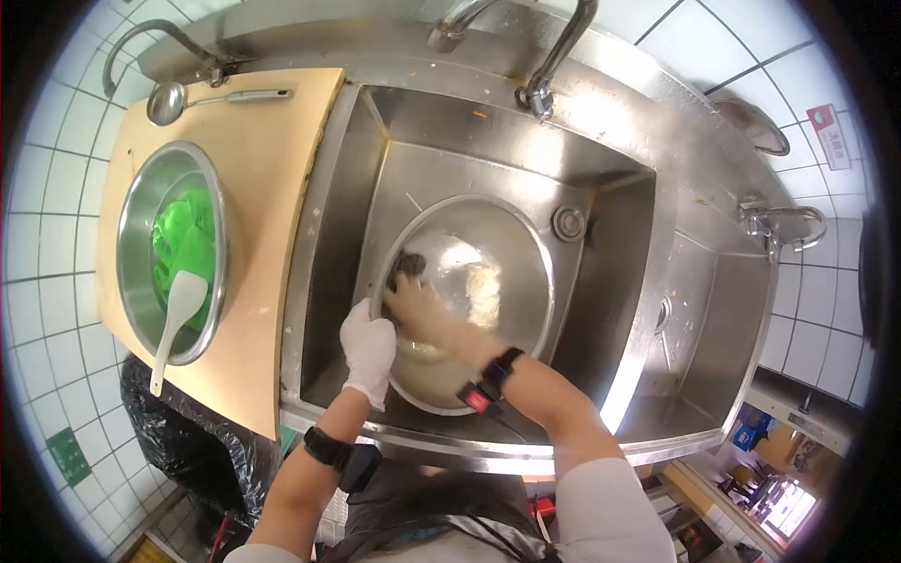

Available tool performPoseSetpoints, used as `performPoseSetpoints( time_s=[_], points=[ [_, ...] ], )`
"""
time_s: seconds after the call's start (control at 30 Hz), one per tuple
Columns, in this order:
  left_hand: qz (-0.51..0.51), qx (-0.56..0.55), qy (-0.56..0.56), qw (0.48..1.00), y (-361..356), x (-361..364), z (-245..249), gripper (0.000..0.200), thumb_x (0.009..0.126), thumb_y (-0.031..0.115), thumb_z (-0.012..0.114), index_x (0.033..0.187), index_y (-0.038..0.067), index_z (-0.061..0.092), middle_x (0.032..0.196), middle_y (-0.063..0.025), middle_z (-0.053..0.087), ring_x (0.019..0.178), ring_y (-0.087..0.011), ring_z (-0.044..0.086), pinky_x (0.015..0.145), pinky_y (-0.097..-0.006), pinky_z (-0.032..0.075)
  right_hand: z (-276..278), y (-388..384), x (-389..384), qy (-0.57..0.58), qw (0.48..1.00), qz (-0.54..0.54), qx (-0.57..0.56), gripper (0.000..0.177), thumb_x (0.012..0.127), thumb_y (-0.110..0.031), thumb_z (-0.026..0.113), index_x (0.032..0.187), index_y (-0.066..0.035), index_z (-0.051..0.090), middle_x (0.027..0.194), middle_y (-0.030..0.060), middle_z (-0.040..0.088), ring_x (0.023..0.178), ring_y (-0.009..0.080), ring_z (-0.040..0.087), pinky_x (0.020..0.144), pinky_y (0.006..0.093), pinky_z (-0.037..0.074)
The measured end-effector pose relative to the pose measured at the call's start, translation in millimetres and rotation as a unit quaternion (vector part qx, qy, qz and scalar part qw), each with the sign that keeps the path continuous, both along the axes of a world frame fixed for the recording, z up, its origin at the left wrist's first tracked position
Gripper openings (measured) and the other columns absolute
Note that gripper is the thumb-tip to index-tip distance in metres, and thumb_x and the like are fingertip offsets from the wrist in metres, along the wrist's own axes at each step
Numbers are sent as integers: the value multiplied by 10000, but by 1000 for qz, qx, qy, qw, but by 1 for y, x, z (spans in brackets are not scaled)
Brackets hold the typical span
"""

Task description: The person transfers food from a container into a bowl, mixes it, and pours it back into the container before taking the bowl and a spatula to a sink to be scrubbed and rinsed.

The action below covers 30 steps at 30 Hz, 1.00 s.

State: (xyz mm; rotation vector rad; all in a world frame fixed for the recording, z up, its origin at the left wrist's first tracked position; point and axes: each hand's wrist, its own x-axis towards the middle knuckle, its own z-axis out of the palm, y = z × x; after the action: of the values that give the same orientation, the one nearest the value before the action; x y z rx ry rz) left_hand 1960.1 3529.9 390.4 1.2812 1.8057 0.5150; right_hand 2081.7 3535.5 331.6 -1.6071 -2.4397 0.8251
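A large round metal basin stands in the sink with some cloudy water at its bottom. My left hand, in a white glove, is closed on the basin's left rim. Inside the basin my right hand, slightly smeared by motion, presses a dark scouring pad against the inner left wall. The fingers of that hand are closed round the pad and partly hide it. Both hands are close together at the left side of the basin.
Left of the sink, a wooden board bears a metal bowl with something green inside, a white spatula across its rim and a ladle. Faucets rise behind. A second sink lies right.
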Motion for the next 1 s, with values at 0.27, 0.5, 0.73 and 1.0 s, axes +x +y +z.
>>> performPoseSetpoints(
  time_s=[0.27, 0.5, 0.73, 1.0],
  points=[
    [101, 26, -93, 990, 24, -14, 4, 288, 702, -71, 423, 885, -10, 637, 772, -68, 626, 720, -156, 577, 685, -273, 451, -30, -18, 86, -137, 967, -130, -171, 646, 701, -383, 703, 1228, -72, 497, 1218, 212, 492, 1160, 390, 485, 914, 536, 428],
    [100, 15, -176, 979, 19, -1, 22, 285, 704, -66, 426, 884, -7, 639, 781, -40, 626, 719, -106, 547, 668, -242, 444, 34, -11, 10, 294, 856, -86, -418, 712, 735, -318, 635, 1345, -30, 406, 1242, 285, 521, 1157, 358, 514, 962, 411, 414],
    [88, 46, -140, 985, 5, -5, 37, 284, 698, -65, 437, 879, -9, 648, 798, -44, 641, 722, -109, 560, 687, -231, 445, 28, 75, 36, 662, 401, -609, -172, 644, 700, -238, 704, 1250, -45, 431, 1213, 212, 494, 1046, 307, 521, 918, 389, 425],
    [-70, 158, -29, 985, 14, 6, 58, 90, 698, -57, 472, 727, -5, 539, 608, -102, 495, 584, -182, 491, 578, -301, 403, 107, 21, 64, 3, 922, -349, 168, 1027, 596, -291, 851, 1435, -217, 264, 1233, 291, 403, 1105, 404, 457, 953, 535, 381]
  ],
)
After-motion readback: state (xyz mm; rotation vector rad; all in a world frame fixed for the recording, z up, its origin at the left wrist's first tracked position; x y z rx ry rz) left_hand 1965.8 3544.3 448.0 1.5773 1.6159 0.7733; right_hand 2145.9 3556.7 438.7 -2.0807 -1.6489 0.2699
